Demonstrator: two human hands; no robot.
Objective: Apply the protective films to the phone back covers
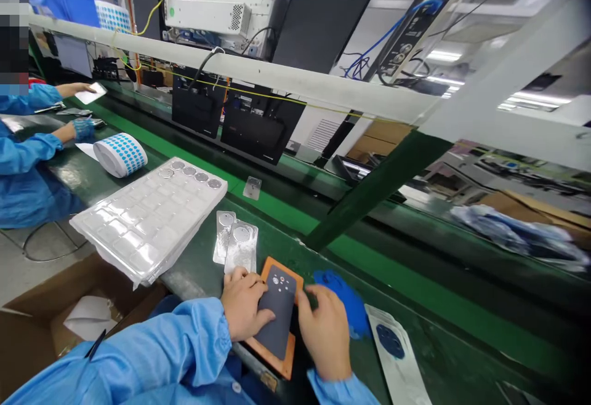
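Observation:
A dark grey phone back panel (277, 314) with small round holes near its top lies in an orange fixture (287, 365) at the table's near edge. My left hand (244, 305) rests over the left side of both, fingers apart and thumb stretched across the panel. At the right edge of the fixture, my right hand (327, 330) has its fingers curled; whatever is between them is hidden. Just beyond my left hand lie overlapping clear plastic pieces (241, 248), each with a round ring. Beside my right hand is a crumpled blue cloth (346, 303).
A white moulded tray (133, 220) with several round pieces stands to the left, near a roll of blue-dotted labels (120, 154). Pale strips with a dark disc (390, 340) lie at right. A cardboard box (32, 337) is below left. A co-worker's blue sleeves (28, 152) show at far left.

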